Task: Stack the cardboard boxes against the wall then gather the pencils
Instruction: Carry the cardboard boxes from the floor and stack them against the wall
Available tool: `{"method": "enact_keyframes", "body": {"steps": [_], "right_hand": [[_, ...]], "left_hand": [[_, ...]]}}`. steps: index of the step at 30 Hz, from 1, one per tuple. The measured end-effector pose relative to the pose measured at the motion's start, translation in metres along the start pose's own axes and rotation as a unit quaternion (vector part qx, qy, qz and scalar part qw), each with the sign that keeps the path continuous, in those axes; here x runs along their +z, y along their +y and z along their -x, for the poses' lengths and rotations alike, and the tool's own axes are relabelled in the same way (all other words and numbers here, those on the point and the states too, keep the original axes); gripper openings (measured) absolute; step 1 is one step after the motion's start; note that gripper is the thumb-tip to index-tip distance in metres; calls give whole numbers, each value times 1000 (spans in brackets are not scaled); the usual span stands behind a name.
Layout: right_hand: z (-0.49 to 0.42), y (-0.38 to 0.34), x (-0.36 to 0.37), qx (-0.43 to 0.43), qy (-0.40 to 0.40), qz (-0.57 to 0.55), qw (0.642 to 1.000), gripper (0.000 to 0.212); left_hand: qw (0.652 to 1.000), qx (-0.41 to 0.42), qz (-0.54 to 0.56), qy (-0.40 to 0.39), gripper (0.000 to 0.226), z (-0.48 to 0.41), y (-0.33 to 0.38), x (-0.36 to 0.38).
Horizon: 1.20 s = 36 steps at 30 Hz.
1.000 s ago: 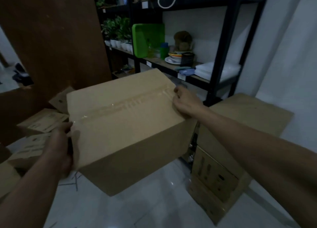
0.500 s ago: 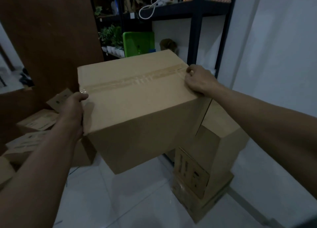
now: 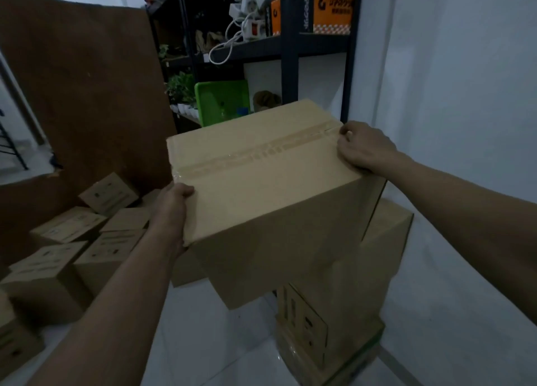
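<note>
You stand in a dim storeroom with a pale tiled floor (image 3: 209, 342) and a white wall (image 3: 465, 95) on your right. A large brown board (image 3: 87, 95) leans at the left, and a black metal shelf unit (image 3: 290, 45) rises ahead, carrying an orange carton (image 3: 328, 11), white power strips with a looped cable (image 3: 247, 19), small potted plants (image 3: 180, 88) and a green tray (image 3: 222, 101). Against the wall sits a stack of cardboard boxes (image 3: 348, 298), its lowest box printed with dark marks. On the floor at your left lie several smaller printed boxes (image 3: 69, 240), tumbled close together.

You hold the large taped box (image 3: 261, 197) in the air between both hands, tilted slightly, its near lower corner hanging past the stack; whether it touches the stack you cannot tell. Your left hand (image 3: 171, 208) grips the box's left edge, thumb on top. Your right hand (image 3: 363, 147) clamps the far right top edge beside the tape seam, fingers curled. No pencils are visible.
</note>
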State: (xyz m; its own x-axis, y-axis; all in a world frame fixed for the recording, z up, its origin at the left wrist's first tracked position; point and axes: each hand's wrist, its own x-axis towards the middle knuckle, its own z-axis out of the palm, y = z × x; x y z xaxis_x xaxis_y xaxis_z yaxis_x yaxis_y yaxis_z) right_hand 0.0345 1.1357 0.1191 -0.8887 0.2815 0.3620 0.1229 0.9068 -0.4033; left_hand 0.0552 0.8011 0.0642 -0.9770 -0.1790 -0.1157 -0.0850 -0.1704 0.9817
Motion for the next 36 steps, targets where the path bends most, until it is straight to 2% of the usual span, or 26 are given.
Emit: {"method": "enact_keyframes", "body": {"steps": [5,10,13,17,24,28,30,33,36], "right_hand": [[-18,31,5,16,-19,24,999,44],[-39,42,4,23,-34,26,999,47],[-44,48,7,27,-30,24,999,53],[-35,47,8,-39,27,29,998,58],[6,24,24,-138,4,14,990,74],[38,9,42,-167,49,-18,985,84],[51,1,51,-155,46,-19,987,93],[56,-2,64,-86,31,-32,995,108],[48,2,71,-4,47,-91,995,105]], "left_hand": [[999,-44,2,-2,43,-23,-16,22],[998,-57,-23,-2,39,-37,-3,49],[997,-65,-31,14,26,-41,7,65],[995,-82,-49,5,24,-43,17,86],[995,-63,-72,-15,41,-45,14,130],[993,-62,-87,-46,29,-38,9,160],[991,-70,-86,-69,28,-36,9,172],[988,-78,-73,-113,53,-49,3,187],[977,-92,-68,-178,57,-57,-1,190]]}}
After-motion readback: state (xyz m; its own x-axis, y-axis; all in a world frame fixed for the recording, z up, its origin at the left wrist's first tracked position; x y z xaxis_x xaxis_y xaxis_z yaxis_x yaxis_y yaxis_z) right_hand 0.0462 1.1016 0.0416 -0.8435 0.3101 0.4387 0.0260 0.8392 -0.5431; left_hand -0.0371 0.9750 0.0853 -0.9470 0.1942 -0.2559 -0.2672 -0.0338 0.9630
